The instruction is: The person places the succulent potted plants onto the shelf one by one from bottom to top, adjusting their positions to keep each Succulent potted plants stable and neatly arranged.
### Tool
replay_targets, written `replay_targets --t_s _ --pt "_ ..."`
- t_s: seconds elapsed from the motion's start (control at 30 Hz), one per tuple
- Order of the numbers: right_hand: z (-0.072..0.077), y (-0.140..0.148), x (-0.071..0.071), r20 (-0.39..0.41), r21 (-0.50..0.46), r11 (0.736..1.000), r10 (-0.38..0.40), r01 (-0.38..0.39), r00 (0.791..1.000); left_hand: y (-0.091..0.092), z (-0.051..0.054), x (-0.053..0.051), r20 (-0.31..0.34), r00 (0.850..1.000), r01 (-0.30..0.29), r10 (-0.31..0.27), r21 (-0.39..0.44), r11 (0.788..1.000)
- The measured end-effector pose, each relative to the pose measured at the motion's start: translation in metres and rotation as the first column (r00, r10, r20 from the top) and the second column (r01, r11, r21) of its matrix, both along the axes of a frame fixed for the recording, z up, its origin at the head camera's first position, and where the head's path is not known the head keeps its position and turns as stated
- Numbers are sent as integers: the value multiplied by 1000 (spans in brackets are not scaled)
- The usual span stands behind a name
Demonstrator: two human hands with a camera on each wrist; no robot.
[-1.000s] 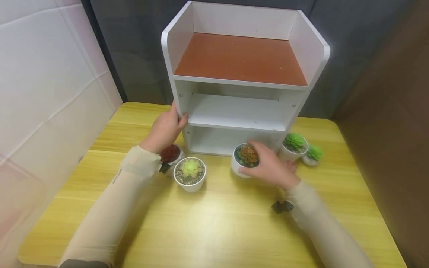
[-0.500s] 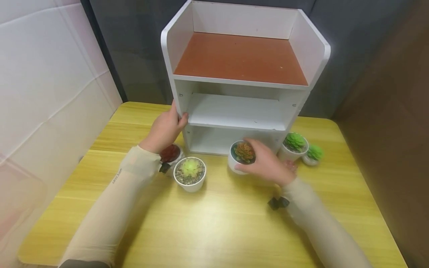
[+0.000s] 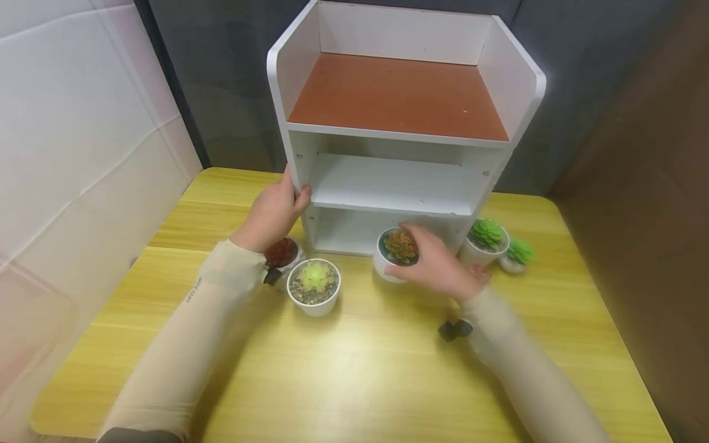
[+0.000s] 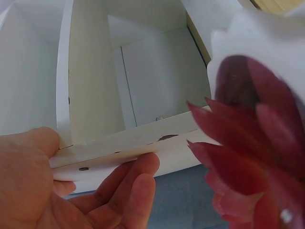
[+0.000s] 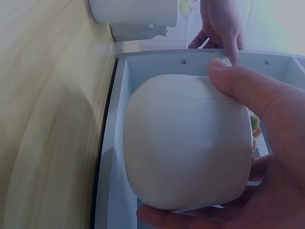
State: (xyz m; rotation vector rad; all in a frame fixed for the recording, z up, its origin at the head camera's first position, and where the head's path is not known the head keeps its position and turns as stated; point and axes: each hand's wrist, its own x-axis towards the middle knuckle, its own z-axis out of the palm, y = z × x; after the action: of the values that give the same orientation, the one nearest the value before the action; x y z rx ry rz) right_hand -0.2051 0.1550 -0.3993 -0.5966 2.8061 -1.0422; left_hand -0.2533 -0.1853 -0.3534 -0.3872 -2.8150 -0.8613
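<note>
A white shelf unit (image 3: 399,209) with a reddish-brown top board stands at the back of the table. My left hand (image 3: 271,212) grips its left side panel, thumb on the front edge and fingers round the outer face, as the left wrist view also shows. In my right hand (image 3: 440,261) is a potted succulent (image 3: 401,247) with orange-green leaves, held by the rim between thumb and fingers. Its smooth white pot (image 5: 188,143) fills the right wrist view, in front of the lowest compartment. The pot's underside is hidden in the head view.
A pale green potted succulent (image 3: 314,283) stands left of centre. Behind it, partly under my left wrist, sits a red succulent (image 3: 281,253). Right of the shelf are a larger green potted succulent (image 3: 485,237) and a small green one (image 3: 518,255). All rest on the yellow wooden table (image 3: 343,381).
My right hand has carried the orange-green potted succulent a little left and towards the shelf. The left hand and the shelf unit have stayed put.
</note>
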Motion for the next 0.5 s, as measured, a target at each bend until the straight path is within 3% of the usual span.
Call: replay_targets --t_s 0.5 --pt "4 3 -23 9 37 999 -9 9 1000 2 -2 -3 19 1000 9 -9 13 1000"
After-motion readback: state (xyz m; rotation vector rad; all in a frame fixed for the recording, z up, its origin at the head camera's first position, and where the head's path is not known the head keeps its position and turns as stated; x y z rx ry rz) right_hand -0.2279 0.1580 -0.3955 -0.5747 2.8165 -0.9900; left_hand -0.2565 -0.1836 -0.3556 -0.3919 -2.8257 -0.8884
